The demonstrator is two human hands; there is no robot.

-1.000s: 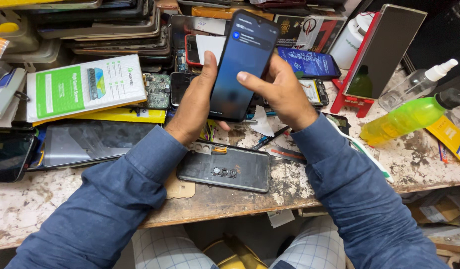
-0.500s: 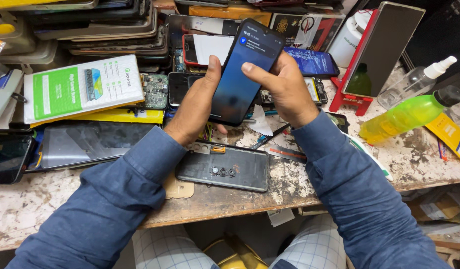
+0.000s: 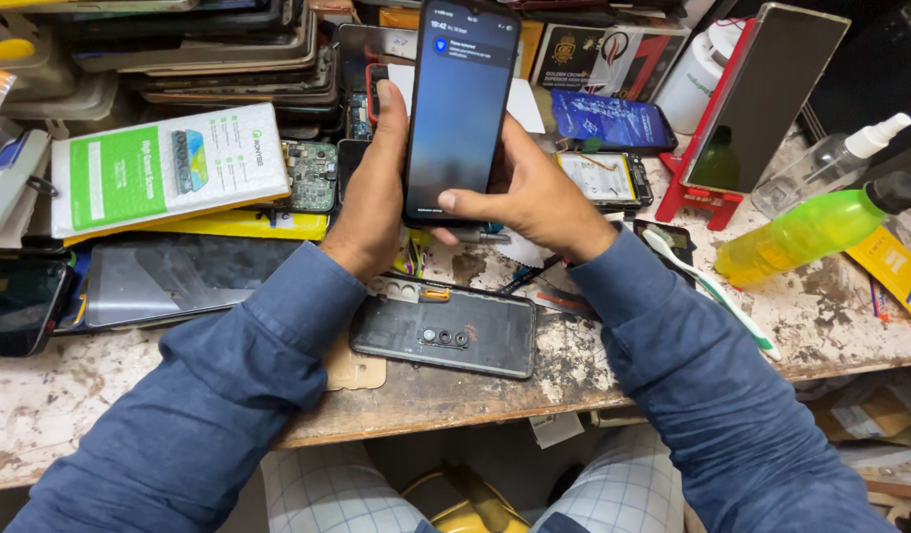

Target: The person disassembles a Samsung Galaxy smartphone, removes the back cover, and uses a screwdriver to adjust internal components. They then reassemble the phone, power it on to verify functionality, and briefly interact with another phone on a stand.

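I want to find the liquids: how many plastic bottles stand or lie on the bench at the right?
2: a green bottle lying on its side near the right edge, and a clear spray bottle just behind it. Others may be hidden in the clutter.

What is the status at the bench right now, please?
Left hand and right hand both grip the lit smartphone, upright above the bench. Phone back cover lies below. Nothing obstructing.

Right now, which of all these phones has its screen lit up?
The phone held upright in both hands, left hand and right hand. The dark phone at the bench's left edge and the back cover show nothing lit.
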